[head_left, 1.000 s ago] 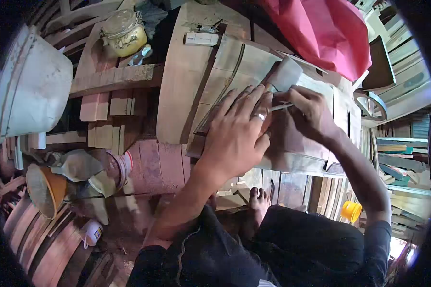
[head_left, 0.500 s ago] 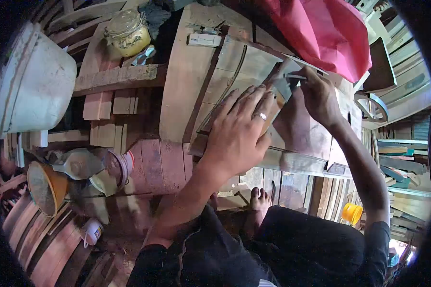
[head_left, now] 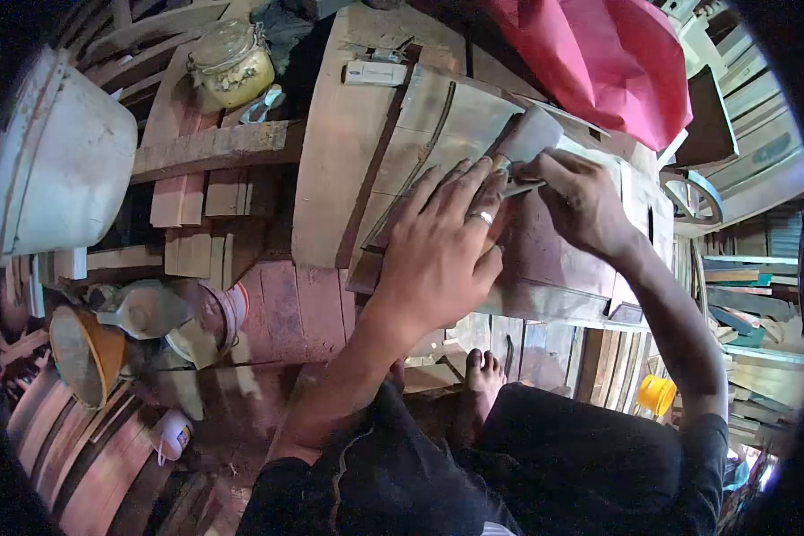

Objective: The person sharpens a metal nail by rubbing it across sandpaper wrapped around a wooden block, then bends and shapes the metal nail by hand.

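Observation:
My left hand (head_left: 442,237), with a ring on one finger, lies palm down with its fingers spread over a piece at the middle of the wooden work surface (head_left: 339,170). What lies beneath it is mostly hidden. My right hand (head_left: 582,198) is closed around a thin grey tool (head_left: 523,188), whose tip is close to the left index finger. Just beyond both hands is a pale grey flat block (head_left: 532,134). A long dark curved strip (head_left: 433,138) runs along the boards left of the fingers.
Pink-red cloth (head_left: 612,62) covers the far right of the surface. A glass jar (head_left: 232,67) and a white box (head_left: 375,73) are at the far left. On the left are a white bucket (head_left: 67,161) and an orange bowl (head_left: 85,357); a yellow container (head_left: 656,394) is at lower right.
My right hand moved away toward the cloth with the tool, then came back near the left fingers. My left hand has stayed in place on the work.

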`<state>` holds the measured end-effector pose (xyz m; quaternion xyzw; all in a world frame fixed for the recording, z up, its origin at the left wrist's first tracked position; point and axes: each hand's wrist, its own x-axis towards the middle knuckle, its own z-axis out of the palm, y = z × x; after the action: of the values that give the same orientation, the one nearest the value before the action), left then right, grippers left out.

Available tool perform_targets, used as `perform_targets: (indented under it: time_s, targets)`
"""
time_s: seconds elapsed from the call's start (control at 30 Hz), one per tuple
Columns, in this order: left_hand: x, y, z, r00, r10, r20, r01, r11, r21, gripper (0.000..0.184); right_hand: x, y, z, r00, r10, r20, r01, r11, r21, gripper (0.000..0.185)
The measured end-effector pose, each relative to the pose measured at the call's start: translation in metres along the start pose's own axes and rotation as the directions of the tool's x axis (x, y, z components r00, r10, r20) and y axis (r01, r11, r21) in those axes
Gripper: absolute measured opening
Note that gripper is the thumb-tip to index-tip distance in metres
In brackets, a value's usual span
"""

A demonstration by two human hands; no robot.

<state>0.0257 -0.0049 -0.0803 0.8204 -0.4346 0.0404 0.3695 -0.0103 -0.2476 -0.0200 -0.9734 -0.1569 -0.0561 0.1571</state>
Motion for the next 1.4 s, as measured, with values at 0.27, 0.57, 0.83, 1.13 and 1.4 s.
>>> perform_targets:
  time_s: [0.27, 0.57, 0.83, 1.13, 1.4]
  targets:
    - [0.001, 0.0, 0.0, 1.0, 0.012, -0.015, -0.012, 1.0, -0.018, 0.081, -0.003, 0.015, 0.01, 0.982, 0.181, -0.054, -0.18, 0.984, 0.014, 0.023]
    - [0.0, 0.001, -0.002, 1.0, -0.004, -0.004, 0.004, 1.0, -0.011, 0.077, 0.01, 0.036, 0.001, 0.981, 0.106, -0.162, -0.121, 0.989, -0.084, 0.019]
    - [0.002, 0.001, -0.003, 1.0, -0.005, 0.004, 0.005, 1.0, -0.029, 0.077, 0.007, 0.051, 0.006, 0.971, 0.177, -0.161, -0.176, 0.984, 0.023, 0.023]
    - [0.001, 0.002, -0.003, 1.0, -0.017, 0.014, 0.018, 1.0, -0.01, 0.077, 0.004, 0.037, 0.003, 0.993, 0.003, -0.114, -0.016, 0.993, -0.116, 0.023]
    - [0.001, 0.001, -0.002, 1.0, -0.006, 0.007, 0.006, 1.0, -0.021, 0.08, 0.004, 0.012, -0.004, 0.999, -0.046, 0.016, 0.046, 0.999, -0.005, 0.026]
